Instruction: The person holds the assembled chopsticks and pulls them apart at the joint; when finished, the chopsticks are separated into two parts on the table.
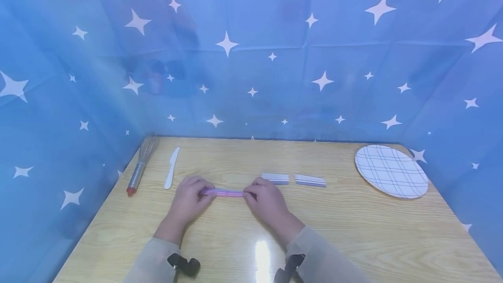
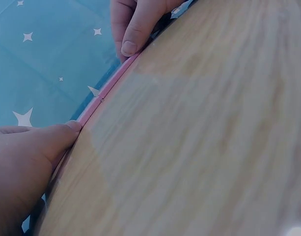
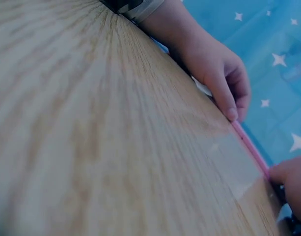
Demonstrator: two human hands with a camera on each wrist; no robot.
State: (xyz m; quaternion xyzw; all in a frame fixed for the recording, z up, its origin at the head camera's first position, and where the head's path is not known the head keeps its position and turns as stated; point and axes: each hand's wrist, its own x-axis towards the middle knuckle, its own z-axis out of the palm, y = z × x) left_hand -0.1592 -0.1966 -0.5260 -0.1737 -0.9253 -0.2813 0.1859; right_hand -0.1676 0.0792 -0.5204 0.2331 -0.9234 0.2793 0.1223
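A thin pink strip (image 1: 225, 194) with a bluish edge behind it lies flat on the wooden table. Between the thumb and fingers of my left hand (image 1: 191, 196) is its left end. The right end is pinched by my right hand (image 1: 268, 201); the fingers cover both ends. In the left wrist view, the pink strip (image 2: 103, 96) runs between the two hands, with a small dark mark near its middle. Just beyond the right hand lie two small bundles of thin white and purple strips, one bundle (image 1: 276, 178) close to the fingers and another bundle (image 1: 310, 181) farther right.
A whisk (image 1: 139, 169) with a red-tipped handle lies at the table's left edge, beside a white plastic knife (image 1: 171, 168). At the right sits an oval white plate (image 1: 391, 171) with blue crossing lines. Blue star-patterned cloth (image 1: 251, 69) hangs behind and at both sides.
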